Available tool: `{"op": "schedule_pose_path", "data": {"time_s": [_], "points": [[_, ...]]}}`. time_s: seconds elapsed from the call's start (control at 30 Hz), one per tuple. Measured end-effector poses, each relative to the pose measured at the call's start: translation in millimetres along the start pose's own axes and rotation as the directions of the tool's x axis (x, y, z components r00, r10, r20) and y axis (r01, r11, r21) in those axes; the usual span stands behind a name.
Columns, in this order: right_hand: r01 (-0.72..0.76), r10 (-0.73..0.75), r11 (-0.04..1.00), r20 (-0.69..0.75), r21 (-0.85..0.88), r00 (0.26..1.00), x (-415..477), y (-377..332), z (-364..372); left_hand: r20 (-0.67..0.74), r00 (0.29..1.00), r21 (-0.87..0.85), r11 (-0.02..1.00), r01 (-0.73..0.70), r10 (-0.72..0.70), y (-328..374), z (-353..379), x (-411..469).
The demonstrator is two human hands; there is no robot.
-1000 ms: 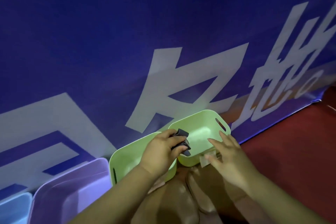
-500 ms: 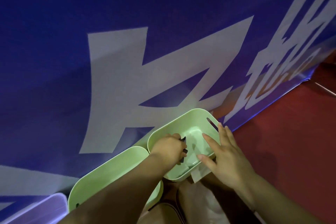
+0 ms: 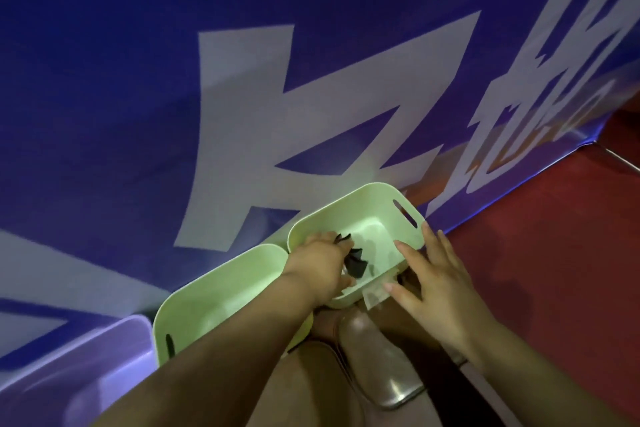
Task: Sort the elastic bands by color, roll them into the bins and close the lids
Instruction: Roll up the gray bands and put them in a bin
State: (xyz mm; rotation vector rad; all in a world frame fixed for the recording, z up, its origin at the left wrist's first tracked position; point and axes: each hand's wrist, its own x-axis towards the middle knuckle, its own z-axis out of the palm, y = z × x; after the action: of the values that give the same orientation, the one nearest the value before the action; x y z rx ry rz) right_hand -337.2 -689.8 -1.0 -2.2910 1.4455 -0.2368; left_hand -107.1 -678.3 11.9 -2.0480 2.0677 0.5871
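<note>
My left hand [image 3: 320, 265] reaches into the right-hand pale green bin [image 3: 372, 190] and holds a rolled black elastic band [image 3: 356, 264] low inside it, the band's loose ends fanning out past my fingers. My right hand [image 3: 438, 279] rests with straight, spread fingers on that bin's near right rim and outer wall. A second pale green bin [image 3: 214, 291] stands directly to its left, partly covered by my left forearm. No lids are in sight.
A purple bin [image 3: 104, 340] sits at the lower left. A big blue banner [image 3: 242, 80] with white characters rises just behind the bins. Red floor [image 3: 554, 253] spreads to the right. A clear label [image 3: 375, 295] hangs on the right bin's front; my foot [image 3: 377, 357] is below.
My left hand carried the black band from above the gap between the green bins down into the right bin. My right hand stayed at that bin's near rim. The view shifted right.
</note>
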Motion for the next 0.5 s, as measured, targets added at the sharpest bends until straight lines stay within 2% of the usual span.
{"op": "schedule_pose_path", "data": {"time_s": [0.1, 0.23, 0.3, 0.5], "points": [[0.038, -0.038, 0.999, -0.028, 0.014, 0.999, -33, -9, -1, -0.197, 0.98, -0.079, 0.997, -0.001, -0.014, 7, -3, -60], [0.128, -0.128, 0.992, -0.05, -0.001, 0.99, -86, -19, 7, -0.333, 0.938, -0.158, 0.986, 0.046, -0.097, 16, 22, -145], [0.148, -0.148, 0.989, -0.017, 0.013, 0.989, -117, -24, 13, -0.395, 0.91, -0.224, 0.974, 0.036, -0.125, 17, 49, -184], [0.158, -0.166, 0.985, 0.119, 0.074, 0.979, -199, -21, 64, -0.318, 0.92, -0.387, 0.917, 0.094, -0.229, 24, 148, -276]]}}
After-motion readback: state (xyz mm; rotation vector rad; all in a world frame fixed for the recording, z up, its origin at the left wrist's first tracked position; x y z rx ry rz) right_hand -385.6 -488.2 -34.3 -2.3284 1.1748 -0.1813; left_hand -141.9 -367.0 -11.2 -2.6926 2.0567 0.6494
